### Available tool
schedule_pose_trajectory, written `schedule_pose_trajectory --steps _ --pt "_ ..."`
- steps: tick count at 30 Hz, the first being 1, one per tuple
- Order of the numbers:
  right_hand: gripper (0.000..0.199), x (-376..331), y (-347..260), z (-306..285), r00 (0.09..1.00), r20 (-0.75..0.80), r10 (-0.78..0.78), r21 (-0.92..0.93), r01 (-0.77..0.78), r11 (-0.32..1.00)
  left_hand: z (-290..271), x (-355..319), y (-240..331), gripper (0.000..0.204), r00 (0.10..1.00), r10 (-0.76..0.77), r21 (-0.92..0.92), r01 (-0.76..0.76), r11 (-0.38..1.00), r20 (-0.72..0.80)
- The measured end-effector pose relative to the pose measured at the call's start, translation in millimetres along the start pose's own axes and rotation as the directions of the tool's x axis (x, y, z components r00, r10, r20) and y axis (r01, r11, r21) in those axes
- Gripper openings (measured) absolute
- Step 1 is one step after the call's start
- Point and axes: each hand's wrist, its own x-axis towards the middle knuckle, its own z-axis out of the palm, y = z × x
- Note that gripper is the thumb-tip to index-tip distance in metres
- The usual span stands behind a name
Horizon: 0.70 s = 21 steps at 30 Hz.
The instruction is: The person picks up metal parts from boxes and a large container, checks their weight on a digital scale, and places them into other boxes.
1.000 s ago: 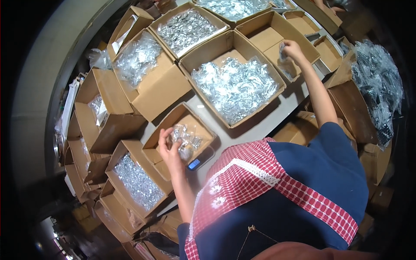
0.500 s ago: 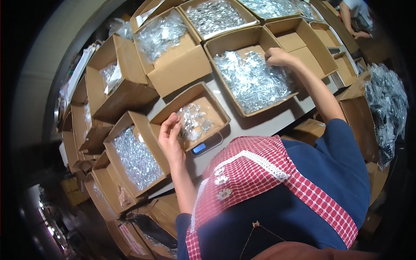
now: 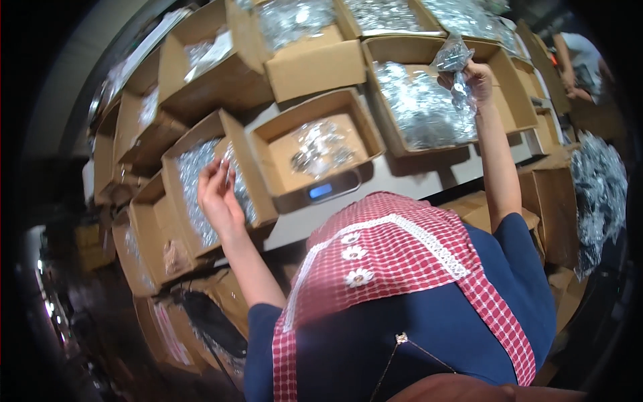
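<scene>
apron [image 3: 395, 254]: showing a red-and-white check, with white lace trim and white flowers
shirt [image 3: 429, 335]: showing plain dark blue
cardboard boxes [image 3: 321, 63]: showing plain tan-brown
bagged parts [image 3: 422, 107]: glinting silver through clear plastic
scale display [image 3: 320, 191]: glowing blue
scale body [image 3: 348, 182]: looking grey-white
table edge [image 3: 402, 177]: appearing white

Bag contents [image 3: 454, 55] too small to identify

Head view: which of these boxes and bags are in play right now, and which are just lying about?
In play:
- right hand, gripping clear bags of metal parts
- big box of bagged parts under it
- left hand, over a side box of bags
- small box on a scale

Lying about:
- upper boxes
- loose bag pile, far right
</scene>
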Motion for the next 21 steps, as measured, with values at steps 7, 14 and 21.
schedule_pose_trajectory --steps 7,14,21 --pt "0.034 4 71 96 0.97 0.172 0.171 -0.706 0.0 0.708 -26 55 59 0.018 0.962 0.272 0.03 -0.273 0.962 0.024" --pt "0.024 4 116 66 0.975 -0.195 -0.106 -0.554 -0.02 0.832 -114 146 -12 0.021 0.957 0.191 0.82 -0.285 0.497 0.217" --pt "0.029 -57 127 -47 0.849 -0.406 -0.338 -0.471 0.122 0.874 -67 179 -79 0.016 0.972 -0.151 0.921 -0.111 0.373 0.178"
